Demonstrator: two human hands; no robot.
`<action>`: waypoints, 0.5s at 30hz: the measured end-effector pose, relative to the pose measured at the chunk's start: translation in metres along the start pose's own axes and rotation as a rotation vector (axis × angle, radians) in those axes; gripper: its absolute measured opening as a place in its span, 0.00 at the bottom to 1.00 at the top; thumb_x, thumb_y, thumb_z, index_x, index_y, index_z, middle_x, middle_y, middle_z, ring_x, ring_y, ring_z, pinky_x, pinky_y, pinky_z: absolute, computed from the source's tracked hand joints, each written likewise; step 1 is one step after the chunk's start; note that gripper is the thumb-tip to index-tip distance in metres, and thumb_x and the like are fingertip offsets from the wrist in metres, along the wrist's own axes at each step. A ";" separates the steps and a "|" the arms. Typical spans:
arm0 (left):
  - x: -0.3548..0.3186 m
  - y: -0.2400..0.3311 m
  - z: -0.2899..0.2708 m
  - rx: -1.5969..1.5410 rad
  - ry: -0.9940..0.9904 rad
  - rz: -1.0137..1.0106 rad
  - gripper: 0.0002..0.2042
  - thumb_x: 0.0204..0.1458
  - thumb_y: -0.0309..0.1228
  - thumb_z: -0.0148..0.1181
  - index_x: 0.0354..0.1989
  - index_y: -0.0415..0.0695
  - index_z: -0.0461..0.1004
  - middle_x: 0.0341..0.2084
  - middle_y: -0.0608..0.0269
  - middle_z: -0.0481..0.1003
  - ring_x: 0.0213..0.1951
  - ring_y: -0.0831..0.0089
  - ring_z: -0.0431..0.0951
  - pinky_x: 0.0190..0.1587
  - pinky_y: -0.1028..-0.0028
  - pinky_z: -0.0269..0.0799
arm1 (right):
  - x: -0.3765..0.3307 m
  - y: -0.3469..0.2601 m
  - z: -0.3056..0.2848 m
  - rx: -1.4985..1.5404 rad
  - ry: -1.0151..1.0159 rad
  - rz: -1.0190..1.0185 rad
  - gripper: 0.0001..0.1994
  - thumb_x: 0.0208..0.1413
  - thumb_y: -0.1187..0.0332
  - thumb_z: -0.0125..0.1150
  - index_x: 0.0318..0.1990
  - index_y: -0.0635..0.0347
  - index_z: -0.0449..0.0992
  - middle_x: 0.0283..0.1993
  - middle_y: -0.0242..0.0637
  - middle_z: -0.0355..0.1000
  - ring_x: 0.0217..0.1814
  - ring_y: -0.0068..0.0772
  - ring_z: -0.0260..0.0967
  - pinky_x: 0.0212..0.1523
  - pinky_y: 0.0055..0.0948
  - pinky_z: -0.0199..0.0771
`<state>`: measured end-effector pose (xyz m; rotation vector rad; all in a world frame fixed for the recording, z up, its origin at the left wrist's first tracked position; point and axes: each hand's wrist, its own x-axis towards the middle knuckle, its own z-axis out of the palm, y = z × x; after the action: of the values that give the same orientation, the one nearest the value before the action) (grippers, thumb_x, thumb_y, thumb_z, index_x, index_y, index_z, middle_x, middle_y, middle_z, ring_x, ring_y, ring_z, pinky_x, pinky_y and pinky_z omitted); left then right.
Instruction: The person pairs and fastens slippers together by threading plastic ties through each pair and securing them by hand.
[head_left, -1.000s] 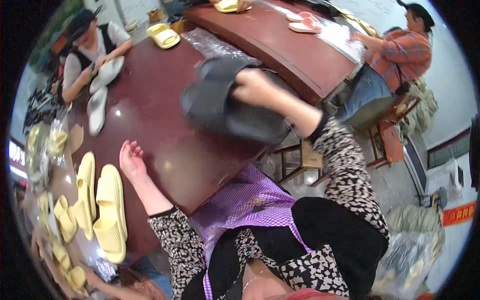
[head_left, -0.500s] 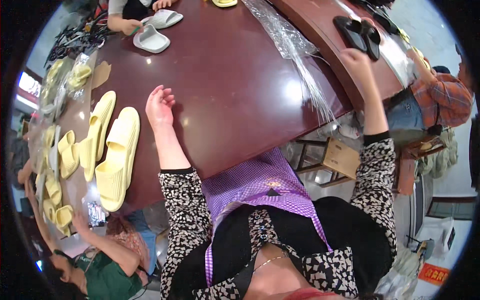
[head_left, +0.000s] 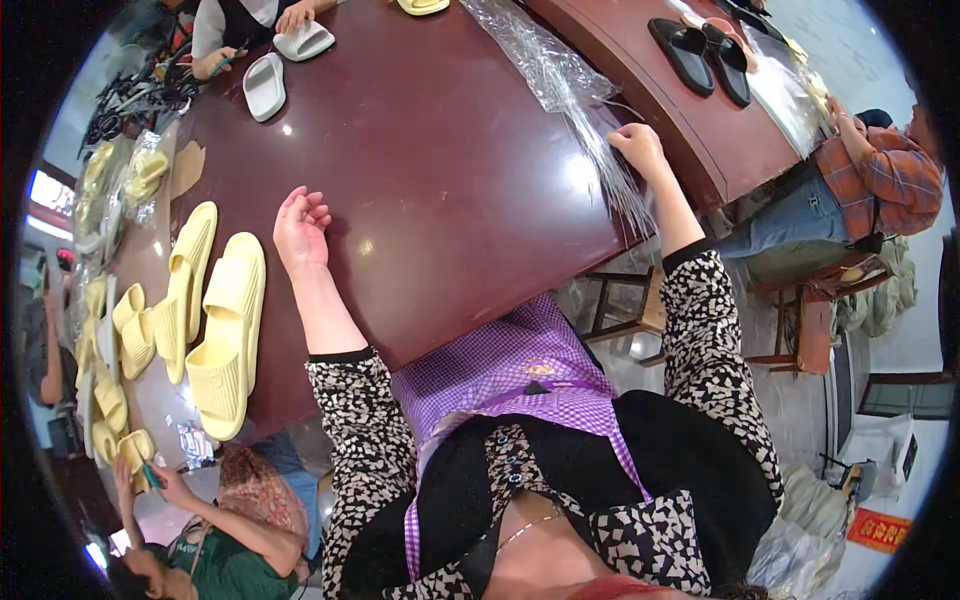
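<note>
My left hand (head_left: 302, 232) hovers over the left part of the dark red table (head_left: 420, 200), palm partly up, its fingers loosely bent and nothing in them. Left of it lies a pair of pale yellow slide sandals (head_left: 228, 330), with another yellow pair (head_left: 187, 275) beside them. My right hand (head_left: 640, 150) is at the table's right side, against a layer of clear plastic bags (head_left: 575, 110). Its fingers are curled together at the bags' edge; whether they pinch a bag is too small to tell.
A black pair of slides (head_left: 700, 60) lies on the adjoining table at right. Across the table, a person's hands (head_left: 295, 15) handle grey-white slides (head_left: 265, 88). At lower left, a person holds a green-handled tool (head_left: 150, 475) at a yellow slide. A wooden stool (head_left: 650, 305) stands beside the table.
My right hand has moved left and nearer, from beside the black slides to the plastic bags. My left hand has shifted slightly left. Across the table, the person has lifted one grey-white slide.
</note>
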<state>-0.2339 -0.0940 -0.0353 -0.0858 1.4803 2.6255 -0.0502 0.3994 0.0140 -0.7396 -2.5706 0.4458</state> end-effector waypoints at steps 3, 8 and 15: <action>0.000 0.001 0.003 -0.048 0.014 -0.001 0.08 0.53 0.26 0.52 0.41 0.39 0.71 0.27 0.57 0.76 0.23 0.72 0.74 0.24 0.76 0.69 | 0.001 0.001 -0.002 0.020 -0.074 0.014 0.13 0.45 0.64 0.59 0.32 0.68 0.77 0.24 0.42 0.74 0.27 0.32 0.72 0.33 0.30 0.71; 0.002 0.005 0.009 -0.038 0.001 0.011 0.08 0.54 0.26 0.52 0.41 0.39 0.71 0.26 0.57 0.76 0.23 0.73 0.74 0.24 0.77 0.68 | 0.004 0.008 -0.015 0.220 0.013 0.115 0.14 0.46 0.61 0.60 0.31 0.66 0.78 0.28 0.47 0.75 0.29 0.38 0.73 0.35 0.33 0.72; 0.001 -0.006 0.015 0.139 -0.075 0.063 0.07 0.54 0.27 0.53 0.40 0.40 0.72 0.26 0.62 0.76 0.22 0.78 0.73 0.24 0.81 0.68 | -0.039 -0.051 -0.046 0.549 -0.055 0.137 0.11 0.52 0.64 0.57 0.31 0.64 0.77 0.17 0.24 0.64 0.17 0.14 0.58 0.15 0.18 0.55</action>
<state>-0.2335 -0.0785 -0.0325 0.0730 1.6594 2.5336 -0.0198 0.3450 0.0624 -0.7017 -2.2799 1.1672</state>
